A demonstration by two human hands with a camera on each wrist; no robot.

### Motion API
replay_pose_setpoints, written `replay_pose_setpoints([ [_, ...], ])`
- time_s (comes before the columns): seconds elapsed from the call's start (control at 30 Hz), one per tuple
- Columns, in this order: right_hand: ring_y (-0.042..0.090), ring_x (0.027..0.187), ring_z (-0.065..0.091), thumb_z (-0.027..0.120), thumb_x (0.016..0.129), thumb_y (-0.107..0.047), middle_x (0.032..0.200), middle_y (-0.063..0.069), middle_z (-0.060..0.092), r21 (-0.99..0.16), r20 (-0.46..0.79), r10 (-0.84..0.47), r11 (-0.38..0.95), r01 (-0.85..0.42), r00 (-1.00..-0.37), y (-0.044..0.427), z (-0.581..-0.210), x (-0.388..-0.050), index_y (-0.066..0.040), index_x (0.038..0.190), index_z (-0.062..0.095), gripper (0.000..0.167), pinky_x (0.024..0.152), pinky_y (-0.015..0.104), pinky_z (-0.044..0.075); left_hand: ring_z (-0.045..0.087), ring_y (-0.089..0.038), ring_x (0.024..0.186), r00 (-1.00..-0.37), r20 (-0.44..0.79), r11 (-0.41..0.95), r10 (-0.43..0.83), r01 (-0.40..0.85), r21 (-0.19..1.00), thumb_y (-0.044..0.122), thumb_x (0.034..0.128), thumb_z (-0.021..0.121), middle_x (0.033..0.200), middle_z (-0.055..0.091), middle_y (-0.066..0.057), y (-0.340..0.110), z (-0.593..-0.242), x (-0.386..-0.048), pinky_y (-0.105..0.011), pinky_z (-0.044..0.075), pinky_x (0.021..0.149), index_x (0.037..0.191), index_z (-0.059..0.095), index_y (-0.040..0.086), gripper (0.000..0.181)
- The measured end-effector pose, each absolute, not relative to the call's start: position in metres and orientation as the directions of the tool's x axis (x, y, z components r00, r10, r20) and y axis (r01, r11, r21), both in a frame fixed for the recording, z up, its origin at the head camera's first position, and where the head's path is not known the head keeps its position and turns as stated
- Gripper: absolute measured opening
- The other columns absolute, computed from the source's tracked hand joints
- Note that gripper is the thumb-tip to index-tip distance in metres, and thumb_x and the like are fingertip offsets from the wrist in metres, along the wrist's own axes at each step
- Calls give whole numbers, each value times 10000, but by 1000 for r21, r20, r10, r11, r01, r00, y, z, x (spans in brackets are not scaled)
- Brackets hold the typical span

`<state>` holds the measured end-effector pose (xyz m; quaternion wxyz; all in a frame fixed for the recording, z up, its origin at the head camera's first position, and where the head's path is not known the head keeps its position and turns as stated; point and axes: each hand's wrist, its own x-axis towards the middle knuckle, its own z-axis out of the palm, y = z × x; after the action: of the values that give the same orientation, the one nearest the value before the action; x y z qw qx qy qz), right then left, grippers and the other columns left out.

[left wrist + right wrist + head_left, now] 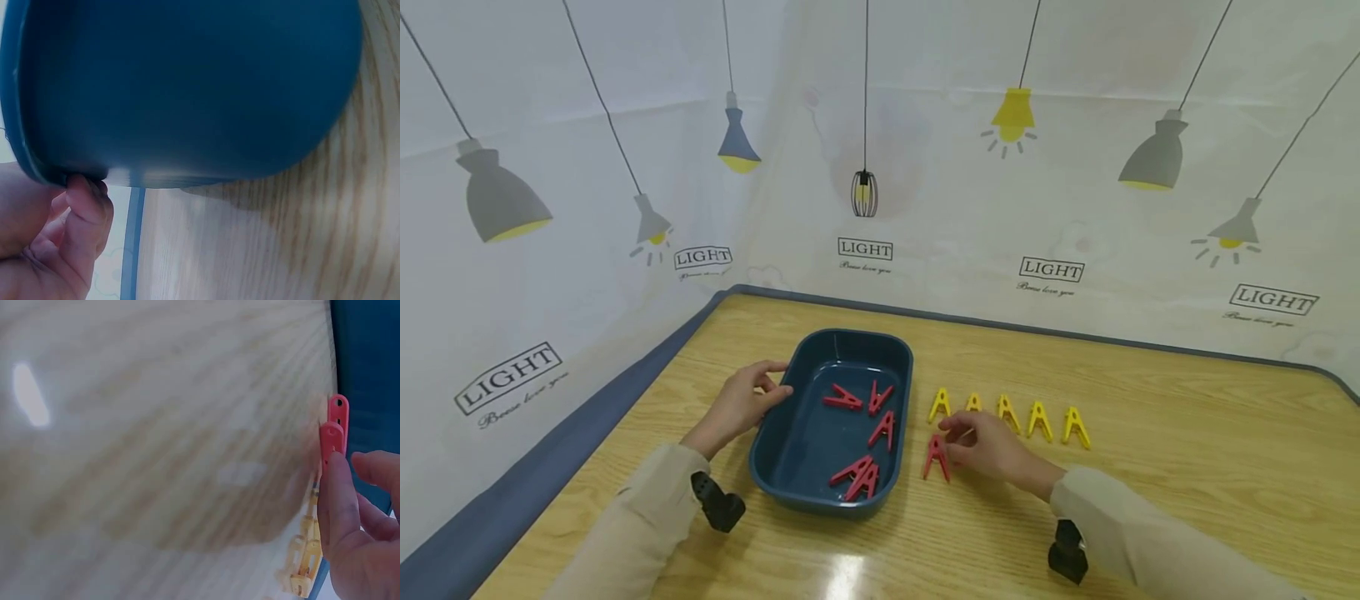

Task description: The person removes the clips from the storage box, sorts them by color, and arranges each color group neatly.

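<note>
My left hand (741,404) holds the left rim of a dark blue rectangular basin (767,450), thumb over the edge; in the left wrist view its bent fingers (87,212) sit under the rim. Several red clothespins (842,398) lie inside the basin. Just right of it, another red clothespin (936,460) is on the table, legs toward me. My right hand (988,446) is beside this one. In the right wrist view a fingertip touches the red clothespin (333,437), while the thumb stays apart from it.
Behind my right hand, several yellow clothespins (1039,421) form a row on the wooden table (1187,450). A pale curtain (925,275) printed with lamps hangs along the table's back and left edges.
</note>
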<state>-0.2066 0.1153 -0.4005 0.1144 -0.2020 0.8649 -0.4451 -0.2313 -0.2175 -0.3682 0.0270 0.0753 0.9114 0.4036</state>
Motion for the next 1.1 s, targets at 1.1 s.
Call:
replay_pose_setpoints([
  [1.1, 128, 706, 559, 632, 805, -68, 825, 56, 596, -798, -6, -431, 546, -256, -902, 114, -408, -209, 65, 981, 595, 224, 600, 232, 473, 455, -146, 470, -987, 14, 666, 163, 120, 737, 127, 875, 556, 756, 545, -107, -217, -369, -231, -288, 424, 453, 1256, 449, -12, 419],
])
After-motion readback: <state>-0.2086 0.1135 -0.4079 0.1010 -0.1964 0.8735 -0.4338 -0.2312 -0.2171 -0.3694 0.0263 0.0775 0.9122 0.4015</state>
